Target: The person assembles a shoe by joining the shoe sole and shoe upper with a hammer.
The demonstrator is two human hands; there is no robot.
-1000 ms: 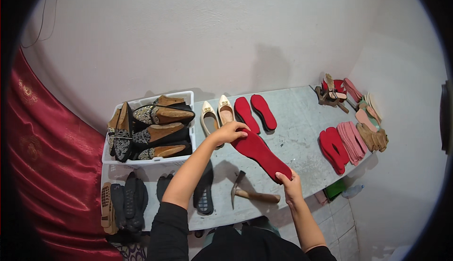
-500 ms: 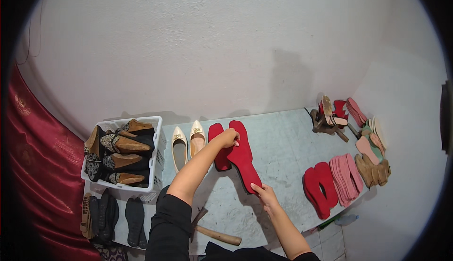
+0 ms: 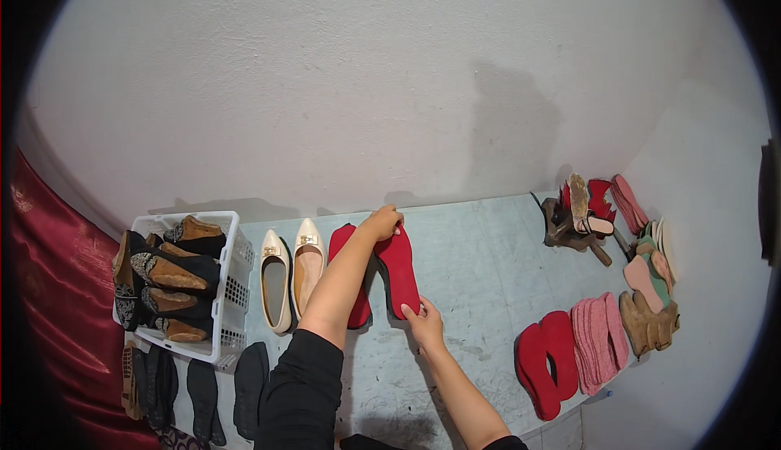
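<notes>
Red sole (image 3: 398,279) held between hands, near far edge of surface (image 3: 472,263). Left hand (image 3: 385,222): fingers pinch far end. Right hand (image 3: 425,325): fingers pinch near end. Left side tight: second sole (image 3: 360,308), cream shoes (image 3: 309,263), basket (image 3: 227,279). Right side roomy, wide stretch of surface before red stack (image 3: 533,369) near edge.

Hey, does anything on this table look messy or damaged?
Mostly the mixed heap at the back right: its pieces lie jumbled across each other, unlike the neatly paired cream shoes. The tabletop also looks smudged in places. The held red sole shows no visible damage.
</notes>
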